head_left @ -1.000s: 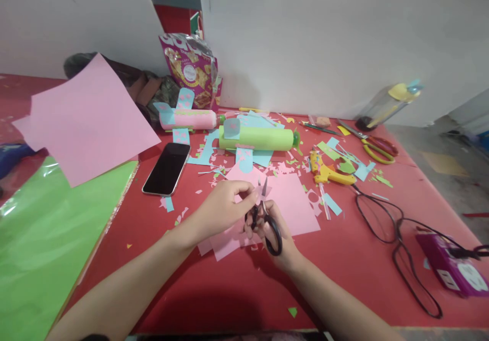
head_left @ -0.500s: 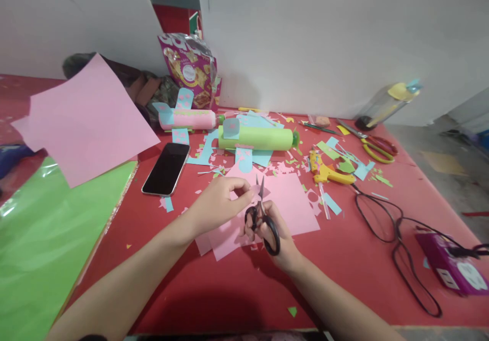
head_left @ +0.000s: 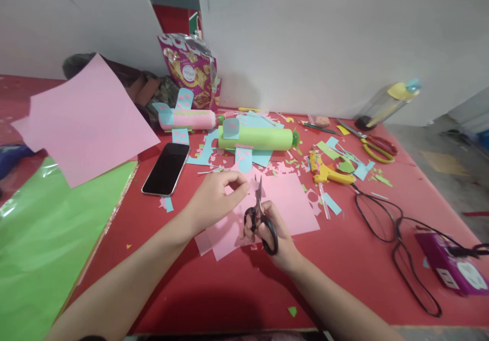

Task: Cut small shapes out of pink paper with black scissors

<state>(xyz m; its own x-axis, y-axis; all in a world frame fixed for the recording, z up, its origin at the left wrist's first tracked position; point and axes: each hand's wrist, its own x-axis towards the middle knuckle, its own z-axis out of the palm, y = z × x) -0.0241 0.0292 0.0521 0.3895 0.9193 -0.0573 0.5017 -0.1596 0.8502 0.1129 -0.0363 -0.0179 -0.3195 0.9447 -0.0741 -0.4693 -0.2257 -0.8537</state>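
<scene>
At frame centre, a right hand [head_left: 273, 229] grips black scissors [head_left: 262, 219] while the left hand [head_left: 214, 198] pinches a tiny pink scrap [head_left: 245, 187] above a cut pink sheet [head_left: 284, 201] on the red bench [head_left: 344, 259]; two decorated paper planes [head_left: 244, 136] look finished.

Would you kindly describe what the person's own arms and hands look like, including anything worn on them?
Both forearms are bare, with no sleeves in view. The left hand and right hand wear no gloves, and no rings, watch or bracelet show on either.
</scene>
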